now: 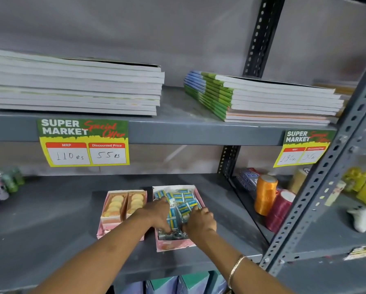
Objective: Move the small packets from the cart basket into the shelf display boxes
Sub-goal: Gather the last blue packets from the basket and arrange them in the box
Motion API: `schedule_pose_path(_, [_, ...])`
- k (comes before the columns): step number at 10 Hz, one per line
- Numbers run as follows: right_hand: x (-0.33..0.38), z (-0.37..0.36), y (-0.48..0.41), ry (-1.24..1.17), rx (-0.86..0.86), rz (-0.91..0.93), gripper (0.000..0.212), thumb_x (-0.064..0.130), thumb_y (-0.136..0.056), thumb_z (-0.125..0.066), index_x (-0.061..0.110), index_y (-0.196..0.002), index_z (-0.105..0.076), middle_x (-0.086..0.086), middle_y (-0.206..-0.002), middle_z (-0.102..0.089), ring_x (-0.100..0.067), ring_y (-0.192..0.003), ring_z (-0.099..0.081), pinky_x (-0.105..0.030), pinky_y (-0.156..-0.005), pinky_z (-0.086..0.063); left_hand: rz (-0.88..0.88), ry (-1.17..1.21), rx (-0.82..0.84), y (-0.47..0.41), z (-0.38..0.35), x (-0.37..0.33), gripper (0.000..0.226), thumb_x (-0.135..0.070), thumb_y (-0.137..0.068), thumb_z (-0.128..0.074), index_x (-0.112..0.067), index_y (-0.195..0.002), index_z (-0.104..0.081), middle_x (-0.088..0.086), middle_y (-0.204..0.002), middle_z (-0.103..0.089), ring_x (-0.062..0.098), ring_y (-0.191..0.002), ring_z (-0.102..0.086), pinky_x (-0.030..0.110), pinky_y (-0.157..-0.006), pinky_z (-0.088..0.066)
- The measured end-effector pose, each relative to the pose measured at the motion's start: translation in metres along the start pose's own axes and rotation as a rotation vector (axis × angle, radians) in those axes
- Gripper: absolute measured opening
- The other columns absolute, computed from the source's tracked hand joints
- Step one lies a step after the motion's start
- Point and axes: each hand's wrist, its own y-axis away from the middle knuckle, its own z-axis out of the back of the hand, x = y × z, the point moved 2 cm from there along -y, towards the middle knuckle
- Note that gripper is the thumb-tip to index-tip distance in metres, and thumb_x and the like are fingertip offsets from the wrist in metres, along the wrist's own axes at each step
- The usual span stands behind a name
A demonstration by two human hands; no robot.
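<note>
A pink display box stands on the grey middle shelf and holds several small blue and white packets. Both my hands reach into this box. My left hand lies over the packets on the box's left side, fingers curled down among them. My right hand presses on the packets at the right side, fingers bent. Whether either hand grips a packet is hidden by the fingers. A second pink box with round yellow items stands just to the left. The cart basket is out of view.
Thread spools, orange and maroon, stand at the right of the shelf beside a slotted upright. Small bottles sit at the far left. Notebook stacks fill the shelf above, with price labels on its edge.
</note>
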Motion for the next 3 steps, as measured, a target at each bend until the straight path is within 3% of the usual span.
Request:
schedule_pose_path(2, [0.002, -0.003, -0.002, -0.013, 0.050, -0.013, 0.064, 0.050, -0.089, -0.052, 0.008, -0.135, -0.035, -0.016, -0.136, -0.043, -0.028, -0.126, -0.041, -0.035, -0.095, -0.047, 0.026, -0.013, 0.004, 0.004, 0.001, -0.001, 0.068, -0.031, -0.074, -0.070, -0.002, -0.130, -0.043, 0.013, -0.151, -0.024, 0.027, -0.129, -0.039, 0.038, -0.101, -0.042])
schedule_pose_path(3, [-0.003, 0.006, 0.003, -0.027, -0.003, -0.011, 0.066, 0.053, -0.090, -0.048, 0.008, -0.137, -0.036, -0.012, -0.138, -0.041, -0.026, -0.128, -0.038, -0.036, -0.096, -0.046, 0.038, 0.033, -0.010, 0.011, -0.001, -0.003, 0.081, -0.037, -0.076, -0.070, -0.003, -0.138, -0.031, 0.013, -0.147, -0.026, 0.028, -0.130, -0.036, 0.038, -0.104, -0.038])
